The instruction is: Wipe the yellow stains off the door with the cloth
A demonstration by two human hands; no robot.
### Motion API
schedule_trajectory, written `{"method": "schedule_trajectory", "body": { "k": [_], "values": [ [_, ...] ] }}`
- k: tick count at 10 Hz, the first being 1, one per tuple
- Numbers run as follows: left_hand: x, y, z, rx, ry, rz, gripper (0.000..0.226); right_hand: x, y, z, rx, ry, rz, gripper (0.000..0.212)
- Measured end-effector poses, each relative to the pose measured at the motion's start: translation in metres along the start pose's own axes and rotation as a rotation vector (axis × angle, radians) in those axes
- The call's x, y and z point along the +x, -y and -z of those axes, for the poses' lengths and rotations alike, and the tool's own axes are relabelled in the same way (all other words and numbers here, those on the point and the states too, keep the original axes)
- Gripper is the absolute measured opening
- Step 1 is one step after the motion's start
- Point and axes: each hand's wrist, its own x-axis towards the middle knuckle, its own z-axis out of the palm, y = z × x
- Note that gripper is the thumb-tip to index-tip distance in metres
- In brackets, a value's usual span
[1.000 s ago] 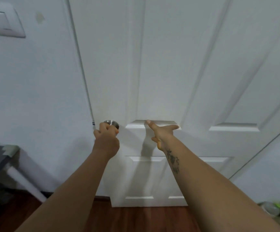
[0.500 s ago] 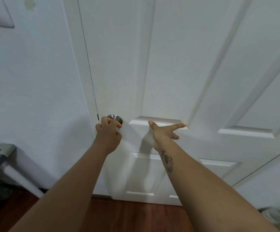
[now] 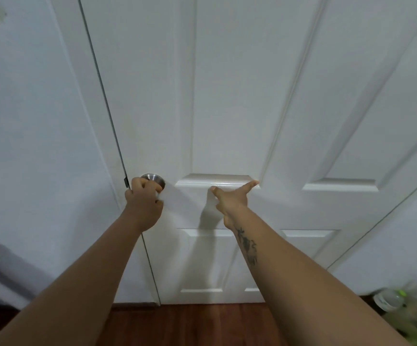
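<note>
White panelled door [image 3: 229, 96] fills centre of view, raised mouldings, faint yellowish smudges [image 3: 131, 126] on stile above knob, edge near left frame. Round brushed-metal knob [image 3: 153, 179] at left edge; left hand [image 3: 143, 203] fingers curled round it. Right hand [image 3: 232, 201] pressed flat on panel ledge, fingers spread wide, holding nothing. Cloth not visible. Reddish wood floor [image 3: 190, 323] below
</note>
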Motion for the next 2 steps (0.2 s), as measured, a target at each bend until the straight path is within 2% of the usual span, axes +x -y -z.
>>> {"method": "schedule_trajectory", "body": {
  "k": [1,2],
  "values": [
    [-0.012,0.000,-0.003,0.070,-0.040,-0.109,0.068,-0.018,-0.002,0.028,0.031,0.102,0.078,0.111],
    [-0.061,0.000,-0.014,0.094,-0.194,-0.208,0.074,-0.064,0.001,0.067,0.092,0.112,0.147,0.072]
  ]
}}
